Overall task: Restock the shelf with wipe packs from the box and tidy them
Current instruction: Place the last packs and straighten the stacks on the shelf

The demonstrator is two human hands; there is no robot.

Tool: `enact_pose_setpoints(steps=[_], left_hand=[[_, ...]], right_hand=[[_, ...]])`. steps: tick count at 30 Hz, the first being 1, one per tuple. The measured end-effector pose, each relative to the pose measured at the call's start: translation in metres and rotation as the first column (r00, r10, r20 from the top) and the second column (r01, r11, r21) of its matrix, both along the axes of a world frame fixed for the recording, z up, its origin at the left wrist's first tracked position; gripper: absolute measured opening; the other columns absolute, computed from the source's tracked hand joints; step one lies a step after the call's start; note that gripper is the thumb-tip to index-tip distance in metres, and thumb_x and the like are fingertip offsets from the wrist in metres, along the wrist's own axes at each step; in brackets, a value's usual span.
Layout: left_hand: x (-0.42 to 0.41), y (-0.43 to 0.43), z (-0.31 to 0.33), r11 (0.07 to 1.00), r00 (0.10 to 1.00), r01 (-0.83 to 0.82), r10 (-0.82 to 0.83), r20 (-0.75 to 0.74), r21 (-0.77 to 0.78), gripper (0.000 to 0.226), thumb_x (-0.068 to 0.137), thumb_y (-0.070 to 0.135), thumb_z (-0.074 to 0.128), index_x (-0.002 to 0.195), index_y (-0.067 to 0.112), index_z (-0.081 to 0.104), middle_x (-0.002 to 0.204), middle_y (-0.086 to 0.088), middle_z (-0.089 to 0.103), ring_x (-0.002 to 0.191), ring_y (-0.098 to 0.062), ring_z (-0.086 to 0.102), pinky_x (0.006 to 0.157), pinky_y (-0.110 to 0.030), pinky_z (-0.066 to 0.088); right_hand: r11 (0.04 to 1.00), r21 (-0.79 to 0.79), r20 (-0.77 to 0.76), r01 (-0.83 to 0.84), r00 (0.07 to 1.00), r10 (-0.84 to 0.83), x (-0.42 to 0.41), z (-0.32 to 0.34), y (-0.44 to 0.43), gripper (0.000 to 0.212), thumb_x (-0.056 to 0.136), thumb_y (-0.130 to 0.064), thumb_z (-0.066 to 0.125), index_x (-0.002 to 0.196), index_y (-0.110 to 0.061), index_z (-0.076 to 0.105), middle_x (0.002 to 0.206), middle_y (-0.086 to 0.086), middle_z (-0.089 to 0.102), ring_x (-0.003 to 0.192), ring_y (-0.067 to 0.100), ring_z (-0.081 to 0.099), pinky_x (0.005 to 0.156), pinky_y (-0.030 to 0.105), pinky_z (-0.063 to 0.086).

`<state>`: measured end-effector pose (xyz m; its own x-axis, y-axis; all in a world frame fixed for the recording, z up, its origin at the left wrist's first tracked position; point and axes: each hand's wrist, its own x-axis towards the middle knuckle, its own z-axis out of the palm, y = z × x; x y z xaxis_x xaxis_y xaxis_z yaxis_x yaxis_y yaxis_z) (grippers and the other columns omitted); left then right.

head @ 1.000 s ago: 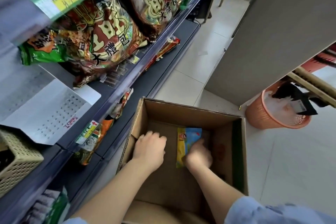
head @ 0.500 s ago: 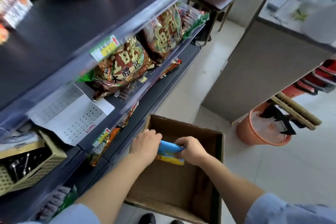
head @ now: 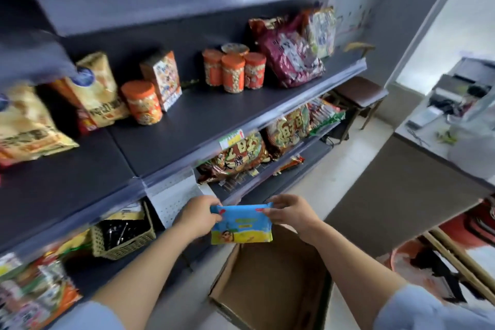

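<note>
A blue and yellow wipe pack (head: 242, 225) hangs in the air between both my hands, above the open cardboard box (head: 270, 284) on the floor. My left hand (head: 199, 215) pinches its upper left corner. My right hand (head: 290, 211) pinches its upper right corner. The pack faces me, upright, level with the lower shelf edge. The dark shelf (head: 187, 120) in front carries snack bags and orange jars, with bare room in its middle. The inside of the box that shows holds no packs.
A woven basket (head: 123, 238) with dark items stands on the low shelf at left. Large snack bags (head: 241, 153) fill the shelf below the jars. A stool (head: 359, 94), a grey counter (head: 417, 177) and an orange bin (head: 409, 257) stand to the right.
Both hands lifted the wipe pack out of the box and raised it, turning it upright to face me. My view swung upward from the box to the shelves.
</note>
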<state>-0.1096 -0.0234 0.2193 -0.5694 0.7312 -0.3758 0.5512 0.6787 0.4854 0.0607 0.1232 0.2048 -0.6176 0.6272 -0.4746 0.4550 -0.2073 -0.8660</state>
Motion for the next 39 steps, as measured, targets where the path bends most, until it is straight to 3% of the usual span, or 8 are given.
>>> enact_pose_setpoints(steps=[5,11,18,22,26,31,35,39], left_hand=[[-0.021,-0.058,0.054,0.971,0.976,-0.212,0.216,-0.025,0.111,0.012,0.091,0.019,0.061,0.088,0.025,0.050,0.098,0.001,0.067,0.085,-0.018,0.062,0.065,-0.031,0.045],[-0.034,-0.148,0.118,0.880,0.903,-0.403,0.427,-0.048,0.250,0.021,0.092,0.014,0.057,0.074,0.025,0.054,0.082,-0.002,0.070,0.077,-0.022,0.068,0.075,-0.044,0.056],[-0.039,-0.266,0.187,0.728,0.769,-0.543,0.631,-0.100,0.419,0.023,0.094,0.012,0.055,0.076,0.026,0.056,0.083,0.000,0.069,0.070,-0.015,0.068,0.069,-0.034,0.055],[-0.040,-0.333,0.217,0.662,0.686,-0.579,0.711,-0.155,0.476,0.014,0.094,0.014,0.057,0.082,0.020,0.061,0.079,0.000,0.068,0.064,-0.011,0.065,0.053,-0.026,0.044],[-0.044,-0.402,0.241,0.584,0.593,-0.615,0.786,-0.178,0.529,0.019,0.092,0.015,0.060,0.074,0.023,0.061,0.076,-0.002,0.071,0.068,-0.017,0.069,0.068,-0.036,0.054],[-0.053,-0.481,0.268,0.489,0.510,-0.612,0.845,-0.163,0.622,0.021,0.092,0.014,0.060,0.073,0.024,0.060,0.078,-0.002,0.071,0.065,-0.017,0.068,0.065,-0.037,0.055],[-0.061,-0.533,0.285,0.443,0.460,-0.615,0.873,-0.159,0.653,0.014,0.093,0.015,0.059,0.080,0.018,0.063,0.082,-0.004,0.071,0.067,-0.017,0.068,0.056,-0.029,0.049],[-0.071,-0.574,0.301,0.361,0.418,-0.607,0.903,-0.101,0.708,0.008,0.094,0.015,0.058,0.091,0.012,0.065,0.087,-0.006,0.071,0.064,-0.017,0.068,0.060,-0.031,0.051]], right_hand=[[0.996,0.002,-0.147,-0.086,0.985,0.085,-0.036,0.057,-0.028,0.014,0.079,0.000,0.074,0.082,-0.005,0.061,0.089,0.015,0.069,0.081,0.026,0.071,0.076,0.035,0.060],[0.968,0.110,-0.275,-0.225,0.929,0.247,-0.090,0.125,-0.088,0.011,0.081,-0.002,0.073,0.074,-0.007,0.065,0.075,0.009,0.071,0.068,0.022,0.068,0.064,0.030,0.059],[0.903,0.227,-0.395,-0.364,0.814,0.427,-0.143,0.192,-0.187,0.011,0.083,-0.004,0.072,0.074,-0.009,0.068,0.070,0.002,0.070,0.062,0.009,0.067,0.063,0.024,0.058],[0.858,0.298,-0.410,-0.419,0.756,0.511,-0.170,0.219,-0.249,0.003,0.084,-0.007,0.072,0.084,-0.005,0.070,0.073,0.001,0.068,0.066,0.010,0.060,0.060,0.020,0.051],[0.813,0.352,-0.428,-0.464,0.693,0.580,-0.193,0.244,-0.315,0.008,0.085,-0.009,0.072,0.078,-0.012,0.069,0.076,-0.001,0.068,0.067,0.008,0.060,0.052,0.013,0.046],[0.799,0.363,-0.478,-0.479,0.641,0.601,-0.219,0.275,-0.394,0.005,0.084,-0.009,0.072,0.082,-0.007,0.068,0.079,0.003,0.069,0.072,0.011,0.064,0.052,0.011,0.049],[0.775,0.380,-0.490,-0.505,0.601,0.631,-0.237,0.292,-0.449,0.006,0.084,-0.013,0.073,0.080,-0.011,0.068,0.089,0.008,0.073,0.082,0.017,0.069,0.069,0.026,0.058],[0.754,0.448,-0.519,-0.480,0.547,0.657,-0.252,0.307,-0.492,0.006,0.085,-0.014,0.071,0.080,-0.016,0.069,0.079,-0.002,0.068,0.071,0.007,0.062,0.059,0.015,0.050]])
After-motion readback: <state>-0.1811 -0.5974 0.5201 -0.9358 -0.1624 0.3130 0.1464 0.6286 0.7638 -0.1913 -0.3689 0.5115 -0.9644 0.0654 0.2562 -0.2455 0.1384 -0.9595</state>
